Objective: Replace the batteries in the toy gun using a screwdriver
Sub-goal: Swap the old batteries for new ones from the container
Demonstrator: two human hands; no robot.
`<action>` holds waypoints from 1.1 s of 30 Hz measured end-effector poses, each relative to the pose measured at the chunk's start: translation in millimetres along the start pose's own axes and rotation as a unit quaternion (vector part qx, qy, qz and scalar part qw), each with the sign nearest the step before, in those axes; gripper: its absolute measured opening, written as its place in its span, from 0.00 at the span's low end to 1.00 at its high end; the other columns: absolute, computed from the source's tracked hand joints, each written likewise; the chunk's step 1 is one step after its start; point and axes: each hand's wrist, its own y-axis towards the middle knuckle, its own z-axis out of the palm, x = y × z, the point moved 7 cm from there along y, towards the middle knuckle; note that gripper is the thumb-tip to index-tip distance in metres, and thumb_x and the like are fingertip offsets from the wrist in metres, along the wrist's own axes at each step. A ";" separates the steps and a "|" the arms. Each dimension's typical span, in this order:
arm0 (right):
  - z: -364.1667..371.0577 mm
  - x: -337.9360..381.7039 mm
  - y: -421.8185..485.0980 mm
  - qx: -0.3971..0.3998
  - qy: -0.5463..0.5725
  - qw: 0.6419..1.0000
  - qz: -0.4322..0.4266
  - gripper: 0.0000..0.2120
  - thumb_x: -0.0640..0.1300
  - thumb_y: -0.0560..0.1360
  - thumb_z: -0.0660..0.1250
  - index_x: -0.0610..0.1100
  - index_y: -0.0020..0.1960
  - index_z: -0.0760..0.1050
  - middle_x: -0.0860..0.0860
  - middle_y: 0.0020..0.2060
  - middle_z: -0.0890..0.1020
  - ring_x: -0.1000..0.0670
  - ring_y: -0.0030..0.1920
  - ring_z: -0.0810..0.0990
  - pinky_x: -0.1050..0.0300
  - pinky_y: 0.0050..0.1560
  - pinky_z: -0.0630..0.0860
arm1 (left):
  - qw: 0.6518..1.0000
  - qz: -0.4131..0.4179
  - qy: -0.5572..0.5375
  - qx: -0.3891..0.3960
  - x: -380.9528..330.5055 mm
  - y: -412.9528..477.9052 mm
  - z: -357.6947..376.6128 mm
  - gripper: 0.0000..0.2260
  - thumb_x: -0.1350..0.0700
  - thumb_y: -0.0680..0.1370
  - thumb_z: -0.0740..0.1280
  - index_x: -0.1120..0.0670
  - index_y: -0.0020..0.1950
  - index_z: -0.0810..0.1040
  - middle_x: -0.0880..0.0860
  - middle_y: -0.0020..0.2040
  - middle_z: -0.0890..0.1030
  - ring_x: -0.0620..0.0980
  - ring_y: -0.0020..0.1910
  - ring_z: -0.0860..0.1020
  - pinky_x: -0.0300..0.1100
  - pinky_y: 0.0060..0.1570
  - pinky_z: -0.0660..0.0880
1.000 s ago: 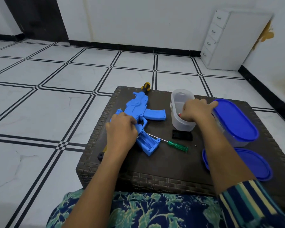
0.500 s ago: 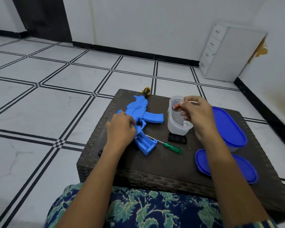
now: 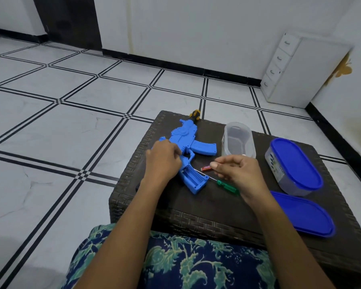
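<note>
Your right hand has left the clear tub and now pinches 1 red battery between thumb and forefinger, just beside the open bay of the blue toy gun. The gun lies on the dark table, with your left hand curled over its grip, so loading looks ready to start. The battery's white lettering and the label on the blue-lidded box are too blurred to read.

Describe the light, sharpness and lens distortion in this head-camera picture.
Head view: soft even light, no hard shadows around the right hand; the wide lens bows the floor tile lines and tilts the drawer unit; the red battery print is too blurred to read.
</note>
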 end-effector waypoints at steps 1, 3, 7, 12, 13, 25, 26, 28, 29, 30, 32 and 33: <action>2.8 2.3 0.8 0.003 -0.040 0.999 -0.022 0.10 0.36 0.68 0.78 0.36 0.48 0.82 0.44 0.36 0.86 0.54 0.33 0.83 0.67 0.33 0.77 | 1.000 0.000 0.002 0.000 0.5 0.3 0.5 0.13 0.60 0.77 0.60 0.51 0.52 0.83 0.45 0.44 0.69 0.53 0.58 0.72 0.55 0.60 0.68; 13.3 7.1 1.5 0.016 -0.125 0.990 -0.066 0.11 0.37 0.67 0.79 0.40 0.47 0.81 0.45 0.36 0.86 0.56 0.32 0.83 0.66 0.34 0.78 | 1.000 0.005 0.005 -0.002 -0.1 0.3 0.8 0.12 0.60 0.77 0.61 0.51 0.52 0.83 0.45 0.44 0.70 0.53 0.57 0.72 0.55 0.60 0.68; 41.4 10.2 3.8 0.041 -0.226 0.960 -0.160 0.12 0.41 0.64 0.82 0.44 0.39 0.78 0.49 0.32 0.82 0.57 0.31 0.79 0.65 0.35 0.78 | 1.000 0.010 -0.007 -0.014 2.0 1.0 1.0 0.13 0.61 0.76 0.61 0.51 0.50 0.84 0.48 0.44 0.76 0.54 0.55 0.73 0.54 0.57 0.72; 60.2 14.0 5.8 0.055 -0.265 0.926 -0.262 0.10 0.43 0.68 0.80 0.40 0.39 0.81 0.50 0.32 0.84 0.54 0.33 0.83 0.58 0.40 0.81 | 0.999 0.020 -0.037 -0.014 10.0 3.2 4.6 0.12 0.62 0.71 0.63 0.51 0.45 0.85 0.50 0.44 0.84 0.54 0.49 0.78 0.52 0.51 0.76; 62.6 14.8 4.8 0.058 -0.269 0.921 -0.277 0.09 0.42 0.68 0.79 0.40 0.40 0.81 0.49 0.33 0.84 0.53 0.33 0.83 0.57 0.39 0.80 | 0.999 0.022 -0.041 -0.013 11.4 3.8 5.9 0.12 0.62 0.71 0.63 0.51 0.44 0.85 0.50 0.45 0.84 0.53 0.48 0.79 0.52 0.50 0.77; 74.9 3.7 6.4 0.166 -0.458 0.848 -0.208 0.10 0.54 0.76 0.70 0.51 0.53 0.85 0.52 0.50 0.73 0.54 0.52 0.62 0.51 0.56 0.71 | 0.998 0.008 -0.061 -0.023 16.5 5.0 9.8 0.11 0.62 0.72 0.64 0.51 0.44 0.85 0.52 0.48 0.84 0.54 0.47 0.81 0.50 0.50 0.78; 74.0 3.1 4.9 0.168 -0.471 0.843 -0.197 0.11 0.55 0.76 0.68 0.53 0.55 0.85 0.53 0.50 0.72 0.53 0.53 0.63 0.47 0.57 0.72 | 0.998 0.008 -0.064 -0.024 16.7 5.0 9.8 0.11 0.63 0.72 0.65 0.51 0.44 0.85 0.52 0.48 0.84 0.54 0.48 0.81 0.51 0.51 0.78; 73.1 1.9 3.6 0.169 -0.486 0.840 -0.175 0.12 0.56 0.76 0.67 0.56 0.57 0.83 0.55 0.48 0.71 0.52 0.55 0.64 0.43 0.58 0.72 | 0.997 0.008 -0.068 -0.024 17.1 5.3 9.8 0.11 0.63 0.72 0.65 0.51 0.44 0.85 0.52 0.48 0.84 0.54 0.49 0.81 0.51 0.51 0.78; 72.9 2.9 2.4 0.167 -0.486 0.842 -0.166 0.12 0.56 0.76 0.67 0.57 0.57 0.83 0.55 0.48 0.71 0.51 0.56 0.65 0.42 0.58 0.72 | 0.997 0.008 -0.068 -0.024 17.2 5.5 9.8 0.11 0.63 0.72 0.65 0.51 0.44 0.85 0.52 0.48 0.84 0.54 0.48 0.81 0.51 0.50 0.78; 72.8 4.2 1.1 0.162 -0.488 0.843 -0.159 0.11 0.56 0.75 0.67 0.57 0.54 0.83 0.55 0.48 0.70 0.51 0.57 0.65 0.42 0.58 0.72 | 0.998 0.007 -0.066 -0.023 17.4 5.6 9.9 0.11 0.63 0.72 0.65 0.51 0.44 0.85 0.52 0.48 0.84 0.54 0.47 0.81 0.51 0.49 0.79; 72.7 6.4 -1.0 0.140 -0.507 0.837 -0.153 0.08 0.57 0.73 0.67 0.54 0.39 0.79 0.53 0.48 0.70 0.49 0.58 0.66 0.41 0.56 0.73 | 0.998 0.005 -0.064 -0.023 17.5 5.5 10.6 0.11 0.63 0.72 0.65 0.50 0.44 0.85 0.51 0.48 0.84 0.53 0.47 0.81 0.50 0.49 0.78; 73.7 5.3 -2.9 0.132 -0.519 0.830 -0.153 0.13 0.57 0.72 0.67 0.52 0.33 0.73 0.52 0.48 0.70 0.48 0.57 0.67 0.41 0.54 0.74 | 0.998 0.004 -0.064 -0.024 17.8 5.3 10.7 0.11 0.63 0.72 0.65 0.50 0.44 0.85 0.52 0.48 0.84 0.53 0.47 0.81 0.50 0.50 0.78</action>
